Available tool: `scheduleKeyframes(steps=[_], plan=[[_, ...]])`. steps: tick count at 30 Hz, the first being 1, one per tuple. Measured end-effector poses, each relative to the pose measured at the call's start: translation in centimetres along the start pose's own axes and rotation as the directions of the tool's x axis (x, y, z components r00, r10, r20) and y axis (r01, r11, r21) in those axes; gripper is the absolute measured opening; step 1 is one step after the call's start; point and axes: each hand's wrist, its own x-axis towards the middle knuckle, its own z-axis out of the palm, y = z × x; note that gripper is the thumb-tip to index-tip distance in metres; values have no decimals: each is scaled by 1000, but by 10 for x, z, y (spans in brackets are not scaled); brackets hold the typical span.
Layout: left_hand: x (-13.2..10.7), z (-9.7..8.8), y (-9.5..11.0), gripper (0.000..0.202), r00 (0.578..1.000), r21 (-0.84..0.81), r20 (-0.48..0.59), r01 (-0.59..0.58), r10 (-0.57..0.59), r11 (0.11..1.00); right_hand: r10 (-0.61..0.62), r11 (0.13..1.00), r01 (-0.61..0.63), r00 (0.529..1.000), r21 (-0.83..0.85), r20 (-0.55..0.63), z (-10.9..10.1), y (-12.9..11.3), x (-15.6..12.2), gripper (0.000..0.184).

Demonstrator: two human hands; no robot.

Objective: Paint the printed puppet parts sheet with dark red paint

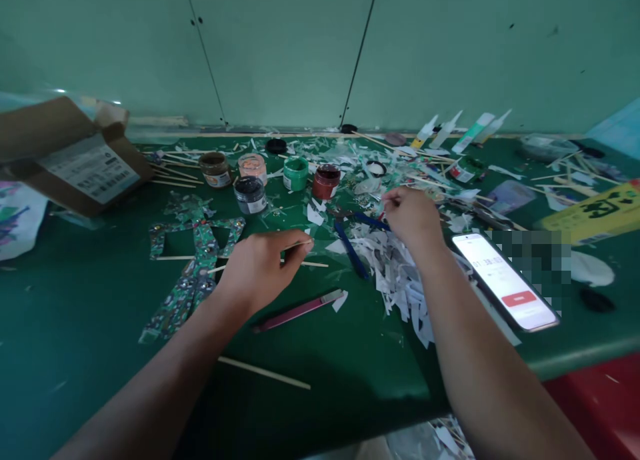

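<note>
My left hand point(263, 267) hovers over the green table point(75, 313), fingers pinched on a thin wooden stick point(300, 244). My right hand point(413, 215) is closed above a heap of white paper scraps point(400, 273), pinching something small I cannot make out. Blue-handled pliers point(353, 243) lie just left of it. A pink craft knife point(297, 311) rests below my left hand. A decorated paper cut-out figure point(195, 260) lies to the left.
Several small paint jars point(273, 173) stand at the back centre. A cardboard box point(75, 153) sits back left. A lit phone point(505, 280) lies to the right, with a yellow box point(595, 213) and tubes point(460, 130) beyond. Loose sticks point(264, 373) are scattered about.
</note>
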Motion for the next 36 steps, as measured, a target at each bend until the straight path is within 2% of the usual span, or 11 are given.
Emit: scheduleKeyframes(steps=[3,9,13,18,22,25,29,31,32,34,36], plan=[[1,1,0,29,1000,0,17,15,-15,1000,-35,999,37,995,-21,92,7,-4,-1,22],[0,6,-6,29,1000,-25,-11,-9,9,1000,-57,997,62,989,-35,134,14,-7,2,16],[0,8,-10,27,999,-4,-35,-30,30,1000,-48,993,67,981,-99,187,15,-9,5,18],[1,9,-12,21,991,6,-97,-92,92,996,-74,966,138,957,-218,281,16,-7,7,24],[2,10,-14,19,978,2,-138,-155,154,988,-56,964,125,957,-233,283,18,-6,5,24],[2,10,-14,17,970,3,-177,-167,164,986,-40,979,82,976,-188,216,15,-6,3,30],[2,7,-12,15,953,-10,-265,-152,144,988,-24,999,25,999,-34,28,2,-8,-1,27],[3,6,-11,15,938,-9,-307,-174,163,985,-35,992,40,999,120,-39,-4,-14,-7,21],[3,6,-11,15,931,-8,-320,-187,175,982,-50,970,57,998,235,-33,-5,-19,-12,18],[3,6,-12,14,930,-28,-319,-204,185,979,-131,838,80,990,539,57,-3,-32,-26,15],[3,8,-14,11,942,-92,-294,-199,164,976,-285,606,48,945,794,161,3,-47,-44,12]])
